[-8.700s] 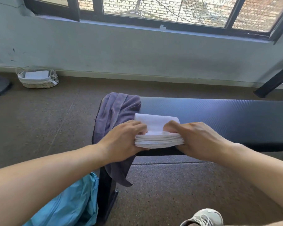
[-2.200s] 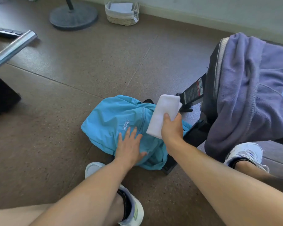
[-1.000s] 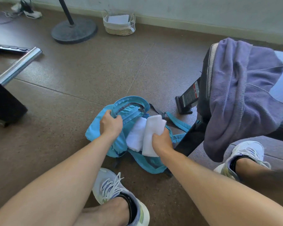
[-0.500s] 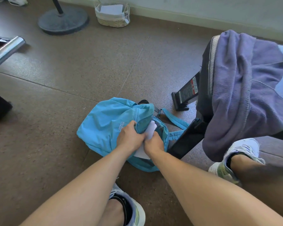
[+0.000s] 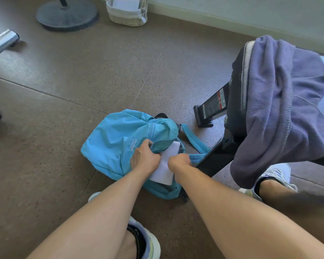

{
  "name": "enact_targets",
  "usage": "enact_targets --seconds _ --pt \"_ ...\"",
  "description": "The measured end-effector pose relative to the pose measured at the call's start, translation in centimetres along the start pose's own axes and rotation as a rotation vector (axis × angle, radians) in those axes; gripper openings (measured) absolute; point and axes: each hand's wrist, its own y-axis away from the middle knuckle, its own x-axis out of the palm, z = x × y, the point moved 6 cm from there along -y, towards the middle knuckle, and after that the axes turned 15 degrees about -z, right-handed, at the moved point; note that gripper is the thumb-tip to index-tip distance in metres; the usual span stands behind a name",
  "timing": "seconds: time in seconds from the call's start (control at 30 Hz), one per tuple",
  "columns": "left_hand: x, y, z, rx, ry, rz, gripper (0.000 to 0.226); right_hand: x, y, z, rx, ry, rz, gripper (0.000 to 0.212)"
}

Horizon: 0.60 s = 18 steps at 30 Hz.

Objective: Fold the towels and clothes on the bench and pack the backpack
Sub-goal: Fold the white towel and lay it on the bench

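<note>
**White towel half inside the blue backpack**

While the brown speckled floor fills most of the view, the black padded worktop stands at the right edge on its black metal frame, with a crumpled purple-grey cotton garment draped over its end and hanging down toward the floor. Below it, on the floor beside the frame's foot, lies the light blue nylon backpack, slumped on its side with its mouth turned toward the person. The folded white towel sits in that mouth, its far end tucked under the raised blue flap and its near end showing outside the opening.

The left hand is curled tight on the backpack's flap at the edge of the opening, touching the towel's left side. The right hand is closed in a fist against the towel's right side, at the backpack's other edge; whether it grips the towel or the fabric cannot be told.

Farther off, a round grey stand base and a small woven basket with white lining sit near the wall. A white sneaker shows under the hanging garment.
</note>
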Motion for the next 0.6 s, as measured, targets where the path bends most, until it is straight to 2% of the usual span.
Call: enact_targets --seconds 0.1,0.23,0.3,0.43,0.5,0.6 --pt "-0.5 -0.2 0.4 0.018 0.049 -0.042 0.012 -0.9 1.1 -0.5 -0.137 -0.006 -0.081 0.047" --pt "-0.9 0.2 0.3 0.037 0.07 -0.063 0.048 -4.5 3.5 0.2 -0.314 -0.16 -0.248 0.031" --pt "-0.8 0.3 -0.2 0.061 0.034 -0.038 0.054 -6.4 4.2 1.5 -0.367 -0.264 -0.294 0.031" --pt "-0.4 0.9 -2.4 0.165 -0.043 -0.026 0.045 -9.9 5.1 3.1 -0.441 -0.376 -0.348 0.034" --pt "0.1 1.4 -3.6 0.229 -0.162 -0.071 0.035 -10.9 5.8 3.4 -0.488 -0.387 -0.356 0.032" --pt "0.8 1.8 -3.8 0.231 -0.284 -0.145 0.023 -11.6 6.4 3.3 -0.555 -0.378 -0.382 0.029"
